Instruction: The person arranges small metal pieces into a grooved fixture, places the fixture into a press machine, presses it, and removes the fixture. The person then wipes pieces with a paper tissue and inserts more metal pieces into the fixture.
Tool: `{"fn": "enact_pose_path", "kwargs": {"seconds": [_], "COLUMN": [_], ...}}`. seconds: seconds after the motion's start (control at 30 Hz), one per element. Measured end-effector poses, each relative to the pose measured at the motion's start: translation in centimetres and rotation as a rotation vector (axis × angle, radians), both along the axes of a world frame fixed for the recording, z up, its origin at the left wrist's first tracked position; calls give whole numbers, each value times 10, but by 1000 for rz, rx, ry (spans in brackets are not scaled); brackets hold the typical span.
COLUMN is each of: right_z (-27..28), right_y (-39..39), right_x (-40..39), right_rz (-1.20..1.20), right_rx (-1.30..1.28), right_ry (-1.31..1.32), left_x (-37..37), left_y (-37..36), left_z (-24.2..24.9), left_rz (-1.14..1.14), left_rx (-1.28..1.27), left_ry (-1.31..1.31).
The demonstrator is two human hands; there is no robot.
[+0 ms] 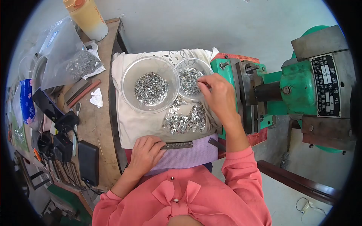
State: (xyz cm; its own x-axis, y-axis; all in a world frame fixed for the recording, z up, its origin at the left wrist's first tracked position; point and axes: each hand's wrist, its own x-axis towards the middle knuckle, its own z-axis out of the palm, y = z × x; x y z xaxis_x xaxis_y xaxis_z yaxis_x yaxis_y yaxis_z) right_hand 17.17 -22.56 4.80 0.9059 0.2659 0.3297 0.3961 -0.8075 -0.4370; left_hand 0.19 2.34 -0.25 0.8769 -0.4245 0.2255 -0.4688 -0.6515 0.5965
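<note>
My left hand (145,151) is closed on the left end of a dark notched metal bar (179,145), which lies on a purple cloth (188,157). My right hand (219,93) is over the right rim of a smaller clear tub (190,63) holding small silvery metal pieces (189,80). Its thumb and forefinger are pinched; anything between them is too small to make out. Left of that stands a larger clear tub (129,94) with more small metal parts (151,88). Nearer me, a loose pile of shiny flat metal bits (184,119) lies on the pale cloth (130,130).
A green press (298,88) stands close on the right. Beside my right forearm lies another dark bar (217,144). The wooden table (88,126) at left carries a black power bank (89,162), a phone (48,103), a plastic bag (62,56) and a yellow bottle (88,20).
</note>
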Motion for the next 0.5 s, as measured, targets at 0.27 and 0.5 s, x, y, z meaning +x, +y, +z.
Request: {"fn": "enact_pose_path", "kwargs": {"seconds": [0.27, 0.5], "right_z": [-27, -35], "right_y": [21, 28], "right_x": [41, 53], "right_rz": [71, 55], "right_rx": [-171, -314], "right_ry": [21, 67], "left_x": [-8, -11], "left_y": [5, 2], "left_z": [-8, -10], "left_rz": [135, 179], "left_rx": [-156, -178], "left_ry": [101, 101]}}
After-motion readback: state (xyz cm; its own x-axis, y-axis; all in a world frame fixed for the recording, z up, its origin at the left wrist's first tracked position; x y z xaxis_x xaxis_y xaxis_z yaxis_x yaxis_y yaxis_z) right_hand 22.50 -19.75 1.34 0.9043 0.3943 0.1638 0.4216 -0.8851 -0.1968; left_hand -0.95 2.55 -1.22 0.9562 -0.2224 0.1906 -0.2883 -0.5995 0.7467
